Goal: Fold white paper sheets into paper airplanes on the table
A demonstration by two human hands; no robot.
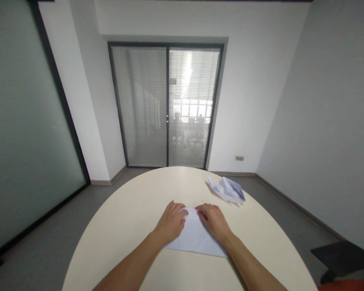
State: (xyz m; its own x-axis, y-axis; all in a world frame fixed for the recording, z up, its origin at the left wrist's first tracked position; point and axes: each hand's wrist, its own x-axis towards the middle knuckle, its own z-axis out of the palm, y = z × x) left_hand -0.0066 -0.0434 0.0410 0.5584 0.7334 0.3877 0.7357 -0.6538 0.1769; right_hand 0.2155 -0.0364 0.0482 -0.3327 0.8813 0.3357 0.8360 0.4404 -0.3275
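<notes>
A white sheet of paper (195, 238) lies on the round table, its far end narrower than its near edge and marked by faint creases. My left hand (171, 222) is at the paper's far left corner, its fingers bent over the edge and the thumb on top. At the far right corner, my right hand (214, 220) grips the paper with curled fingers; its forearm covers part of the right edge. Beyond that hand rests a piece of folded, crumpled white paper (227, 189), touched by neither hand.
The cream round table (118, 238) has a curved edge. Behind it stands a glazed double door (167, 105) with blinds. A frosted glass panel (27, 121) is on the left. A dark flat object (344, 254) and something orange (348, 285) show at the lower right.
</notes>
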